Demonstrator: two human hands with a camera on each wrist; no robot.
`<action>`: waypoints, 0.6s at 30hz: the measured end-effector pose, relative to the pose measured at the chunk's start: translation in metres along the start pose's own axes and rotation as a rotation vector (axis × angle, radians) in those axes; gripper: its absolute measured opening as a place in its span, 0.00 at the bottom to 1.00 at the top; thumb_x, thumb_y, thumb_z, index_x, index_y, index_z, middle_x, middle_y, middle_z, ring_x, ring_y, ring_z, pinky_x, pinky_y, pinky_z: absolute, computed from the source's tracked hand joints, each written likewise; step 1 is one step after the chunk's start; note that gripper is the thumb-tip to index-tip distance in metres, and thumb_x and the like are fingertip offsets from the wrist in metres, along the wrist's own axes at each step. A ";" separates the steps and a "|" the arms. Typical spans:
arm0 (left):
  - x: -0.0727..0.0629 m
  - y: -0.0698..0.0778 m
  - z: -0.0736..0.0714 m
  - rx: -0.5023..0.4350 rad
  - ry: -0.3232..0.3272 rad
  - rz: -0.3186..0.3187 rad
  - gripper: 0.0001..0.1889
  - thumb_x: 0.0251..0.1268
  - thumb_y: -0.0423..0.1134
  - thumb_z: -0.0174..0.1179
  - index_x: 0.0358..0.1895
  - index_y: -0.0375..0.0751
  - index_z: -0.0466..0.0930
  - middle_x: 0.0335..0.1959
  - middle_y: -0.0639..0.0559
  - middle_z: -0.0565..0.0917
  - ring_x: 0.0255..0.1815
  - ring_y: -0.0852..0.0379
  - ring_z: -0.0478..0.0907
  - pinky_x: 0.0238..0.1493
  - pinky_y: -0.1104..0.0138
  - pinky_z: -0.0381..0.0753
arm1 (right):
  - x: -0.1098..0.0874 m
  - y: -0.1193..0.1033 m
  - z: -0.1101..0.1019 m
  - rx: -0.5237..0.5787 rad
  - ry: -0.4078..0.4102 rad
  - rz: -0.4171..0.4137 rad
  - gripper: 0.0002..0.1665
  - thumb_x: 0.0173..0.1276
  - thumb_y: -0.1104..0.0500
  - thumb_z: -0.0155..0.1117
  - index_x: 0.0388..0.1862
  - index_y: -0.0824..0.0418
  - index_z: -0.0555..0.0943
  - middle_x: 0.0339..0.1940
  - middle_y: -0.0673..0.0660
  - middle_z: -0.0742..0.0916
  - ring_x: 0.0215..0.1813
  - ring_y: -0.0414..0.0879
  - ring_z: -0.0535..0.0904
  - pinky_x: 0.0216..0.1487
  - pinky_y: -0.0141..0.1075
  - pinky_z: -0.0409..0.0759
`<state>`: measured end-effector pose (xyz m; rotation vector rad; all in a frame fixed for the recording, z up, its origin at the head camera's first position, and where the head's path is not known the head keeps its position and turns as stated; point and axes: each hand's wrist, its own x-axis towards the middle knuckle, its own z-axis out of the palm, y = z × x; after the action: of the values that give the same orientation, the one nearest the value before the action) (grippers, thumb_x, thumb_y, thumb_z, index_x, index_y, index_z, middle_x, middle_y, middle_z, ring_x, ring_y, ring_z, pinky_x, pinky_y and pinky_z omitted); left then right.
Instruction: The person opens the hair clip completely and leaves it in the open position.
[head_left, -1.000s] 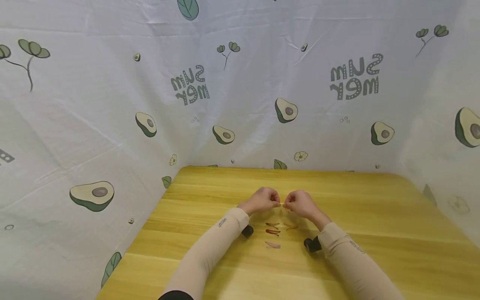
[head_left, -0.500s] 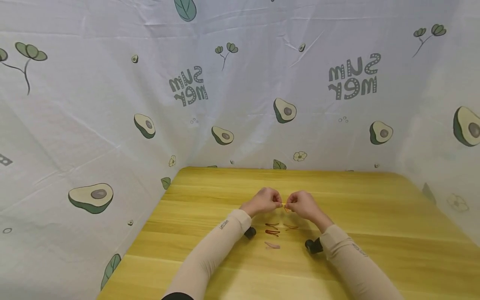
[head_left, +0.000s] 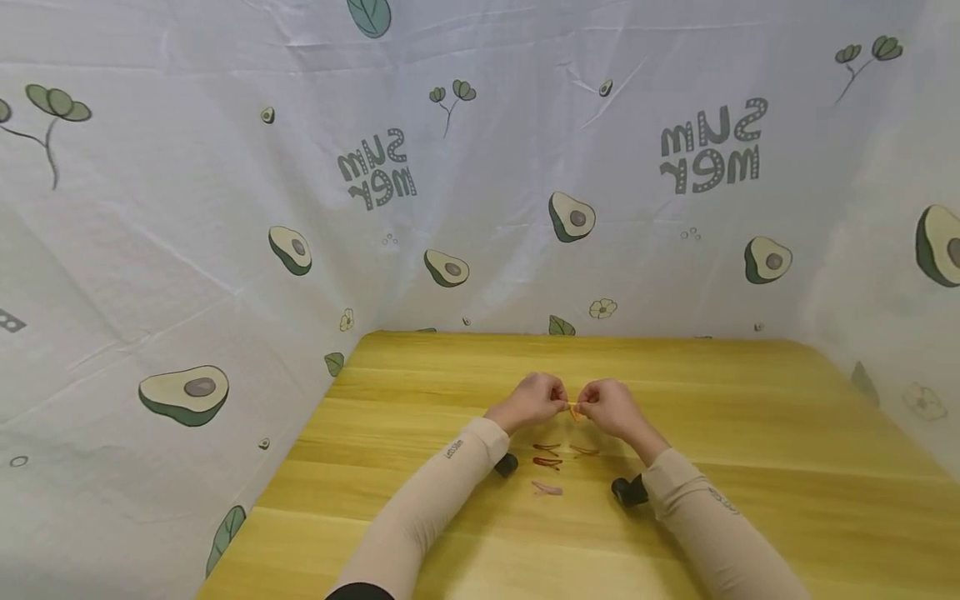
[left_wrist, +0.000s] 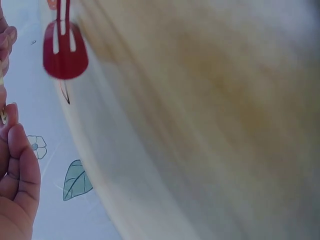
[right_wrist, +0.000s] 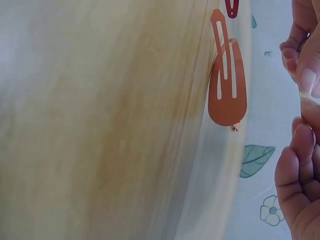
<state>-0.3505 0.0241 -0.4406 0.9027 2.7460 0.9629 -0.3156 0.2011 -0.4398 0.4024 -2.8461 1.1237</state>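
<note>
In the head view, my left hand (head_left: 536, 398) and right hand (head_left: 609, 407) meet above the table. Both pinch a small yellow snap hair clip (head_left: 575, 412) between their fingertips, which hide most of it. Below them on the wood lie a dark brown clip (head_left: 547, 448), a dark red clip (head_left: 547, 462) and a pink clip (head_left: 548, 489) in a column. An orange clip (head_left: 585, 451) lies to their right. The left wrist view shows a red clip (left_wrist: 65, 62) close up; the right wrist view shows the orange clip with its prong raised (right_wrist: 227, 107).
The wooden table (head_left: 675, 533) reaches back to a pale curtain (head_left: 495, 183) printed with avocados and leaves, which also hangs at both sides. Black camera mounts stick out under the left wrist (head_left: 507, 465) and right wrist (head_left: 628, 491).
Both hands have shifted slightly to the right together, still pinching the yellow clip, and more of its orange-lit part shows between the fingertips. The clips on the table have stayed put.
</note>
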 end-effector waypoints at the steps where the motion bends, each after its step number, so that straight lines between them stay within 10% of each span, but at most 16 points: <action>1: 0.000 0.001 0.000 0.006 0.005 0.005 0.05 0.70 0.36 0.63 0.34 0.42 0.84 0.28 0.56 0.83 0.24 0.65 0.74 0.26 0.75 0.74 | 0.000 0.000 0.000 -0.006 0.007 -0.005 0.08 0.69 0.67 0.64 0.30 0.69 0.83 0.27 0.63 0.86 0.24 0.43 0.72 0.26 0.35 0.71; 18: -0.008 0.000 -0.001 0.014 0.010 0.034 0.05 0.68 0.38 0.65 0.34 0.42 0.85 0.28 0.55 0.84 0.25 0.67 0.75 0.28 0.76 0.75 | -0.009 -0.002 0.002 -0.014 0.027 0.010 0.06 0.68 0.65 0.66 0.30 0.65 0.83 0.25 0.58 0.85 0.24 0.42 0.74 0.25 0.34 0.72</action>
<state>-0.3446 0.0194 -0.4407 0.9526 2.7579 0.9574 -0.3069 0.2009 -0.4412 0.3703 -2.8339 1.1019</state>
